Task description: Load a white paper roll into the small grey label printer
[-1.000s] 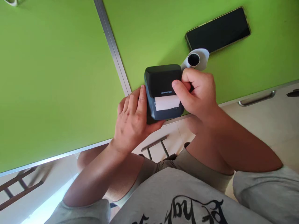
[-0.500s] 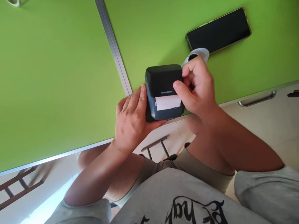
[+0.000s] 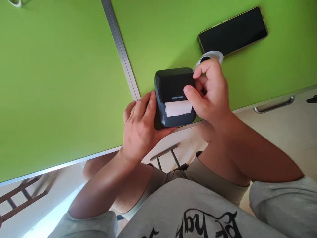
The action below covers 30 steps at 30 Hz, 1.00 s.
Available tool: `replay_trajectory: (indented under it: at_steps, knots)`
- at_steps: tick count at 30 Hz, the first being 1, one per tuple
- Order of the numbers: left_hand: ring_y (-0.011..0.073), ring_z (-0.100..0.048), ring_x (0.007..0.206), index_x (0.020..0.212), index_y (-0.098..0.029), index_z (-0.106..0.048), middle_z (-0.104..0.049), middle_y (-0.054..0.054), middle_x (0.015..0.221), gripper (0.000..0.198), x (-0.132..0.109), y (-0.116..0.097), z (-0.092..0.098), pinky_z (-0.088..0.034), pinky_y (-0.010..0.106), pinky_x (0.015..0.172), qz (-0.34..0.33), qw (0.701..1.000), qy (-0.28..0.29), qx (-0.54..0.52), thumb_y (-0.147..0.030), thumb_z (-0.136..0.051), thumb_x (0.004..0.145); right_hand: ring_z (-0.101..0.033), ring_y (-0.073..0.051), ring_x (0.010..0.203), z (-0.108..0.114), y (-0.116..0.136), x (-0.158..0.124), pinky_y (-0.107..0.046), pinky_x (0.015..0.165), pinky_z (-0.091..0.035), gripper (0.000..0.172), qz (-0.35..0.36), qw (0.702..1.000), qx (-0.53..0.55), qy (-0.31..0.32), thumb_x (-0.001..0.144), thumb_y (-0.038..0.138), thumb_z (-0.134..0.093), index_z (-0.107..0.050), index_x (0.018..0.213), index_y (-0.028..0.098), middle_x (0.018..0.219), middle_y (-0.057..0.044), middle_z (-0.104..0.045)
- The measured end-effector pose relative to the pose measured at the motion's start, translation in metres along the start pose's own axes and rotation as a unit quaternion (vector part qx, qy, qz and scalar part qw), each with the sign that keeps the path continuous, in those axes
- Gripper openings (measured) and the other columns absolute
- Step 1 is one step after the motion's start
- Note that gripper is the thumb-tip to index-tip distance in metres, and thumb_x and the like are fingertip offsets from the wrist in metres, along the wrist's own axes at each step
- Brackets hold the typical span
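A dark label printer (image 3: 174,86) sits near the front edge of the green table, with a white paper label (image 3: 178,108) sticking out of its front slot. My left hand (image 3: 141,127) braces the printer, fingers along its left side and thumb along its front bottom edge. At the right side is my right hand (image 3: 210,89), its thumb resting on the black lid and its curled index finger at the lid's upper right edge. Its other fingers are partly hidden. Just behind this hand lies a white paper roll (image 3: 216,55), partly covered by it.
A smartphone (image 3: 232,31) with a dark screen lies beyond the roll. A metal strip (image 3: 121,49) divides the tabletop. At the far left corner is a white rounded object (image 3: 16,2), cut off by the frame. A metal handle (image 3: 273,105) shows below the table edge.
Both hands keep nearly the same places on the printer. The whole view has shifted very slightly.
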<state>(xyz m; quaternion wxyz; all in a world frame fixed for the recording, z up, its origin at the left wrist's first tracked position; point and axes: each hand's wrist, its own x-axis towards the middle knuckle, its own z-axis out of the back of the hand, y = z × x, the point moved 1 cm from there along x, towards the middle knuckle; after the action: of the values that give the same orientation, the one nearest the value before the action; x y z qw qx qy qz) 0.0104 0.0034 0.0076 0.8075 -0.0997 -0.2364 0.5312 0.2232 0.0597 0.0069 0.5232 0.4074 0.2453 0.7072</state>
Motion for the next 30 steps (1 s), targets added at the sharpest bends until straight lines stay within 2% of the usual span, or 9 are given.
replay_trajectory:
  at_steps: [7,11,15,18,21,25,28,30]
  knots:
    - [0.035,-0.066,0.134,0.155,-0.022,-0.052,-0.063,0.016,0.152,0.097,0.003,0.004,0.003,-0.044,0.048,0.116,0.022,0.998,0.017,-0.054,-0.085,-0.067,0.082,-0.053,-0.012,0.055,0.001,0.0,-0.005,-0.032,0.059,-0.044,0.035,-0.013,0.999,-0.034,0.003,0.101,0.062,-0.051,-0.049,0.114,0.028,0.06,0.008,-0.045]
    - [0.0351,-0.066,0.133,0.152,-0.025,-0.055,-0.063,0.013,0.153,0.094,0.005,0.005,0.003,-0.044,0.051,0.117,0.041,0.996,0.028,-0.073,-0.085,-0.07,0.08,-0.046,-0.012,0.051,0.0,0.002,-0.005,-0.032,0.055,-0.039,0.04,0.007,1.0,-0.024,-0.003,0.1,0.066,-0.049,-0.046,0.115,0.029,0.059,0.009,-0.04]
    - [0.0345,-0.065,0.135,0.153,-0.03,-0.052,-0.062,0.012,0.155,0.092,0.007,0.003,0.002,-0.044,0.053,0.117,0.049,0.995,0.044,-0.071,-0.082,-0.072,0.08,-0.038,-0.013,0.05,-0.001,0.001,-0.002,-0.033,0.054,-0.034,0.041,0.013,1.0,-0.004,-0.006,0.097,0.066,-0.053,-0.043,0.112,0.029,0.059,0.009,-0.035]
    - [0.0352,-0.063,0.137,0.154,-0.027,-0.049,-0.062,0.013,0.154,0.094,0.007,0.001,0.002,-0.042,0.052,0.119,0.059,0.996,0.054,-0.047,-0.078,-0.076,0.08,-0.037,-0.013,0.05,0.001,-0.001,0.0,-0.034,0.055,-0.035,0.04,-0.017,1.0,0.01,0.012,0.091,0.055,-0.067,-0.043,0.112,0.029,0.058,0.01,-0.034]
    - [0.0363,-0.061,0.139,0.155,-0.026,-0.046,-0.062,0.014,0.153,0.097,0.006,-0.001,0.001,-0.041,0.051,0.119,0.068,0.996,0.053,-0.03,-0.078,-0.077,0.079,-0.035,-0.012,0.05,0.006,-0.002,0.001,-0.033,0.054,-0.034,0.051,-0.019,0.998,0.044,0.047,0.078,0.038,-0.08,-0.043,0.113,0.03,0.056,0.012,-0.033]
    - [0.0361,-0.06,0.139,0.155,-0.025,-0.044,-0.063,0.016,0.15,0.097,0.006,-0.004,-0.001,-0.039,0.05,0.12,0.066,0.996,0.048,-0.02,-0.079,-0.073,0.08,-0.036,-0.01,0.05,0.015,0.0,0.002,-0.03,0.053,-0.031,0.06,-0.036,0.994,0.068,0.083,0.071,0.029,-0.081,-0.046,0.119,0.029,0.056,0.014,-0.037]
    - [0.037,-0.06,0.138,0.156,-0.02,-0.044,-0.064,0.018,0.148,0.1,0.006,-0.005,-0.002,-0.038,0.05,0.121,0.065,0.996,0.054,-0.013,-0.08,-0.071,0.081,-0.038,-0.01,0.049,0.022,0.011,0.005,-0.03,0.056,-0.034,0.054,-0.045,0.995,0.04,0.076,0.072,0.026,-0.08,-0.05,0.117,0.029,0.055,0.014,-0.04]
    - [0.0375,-0.061,0.137,0.156,-0.016,-0.044,-0.064,0.02,0.148,0.102,0.006,-0.006,-0.003,-0.038,0.05,0.121,0.063,0.996,0.056,-0.008,-0.081,-0.07,0.082,-0.04,-0.01,0.048,0.026,0.022,0.009,-0.03,0.059,-0.037,0.044,-0.012,0.999,0.016,0.046,0.074,0.023,-0.078,-0.054,0.111,0.028,0.054,0.014,-0.042]
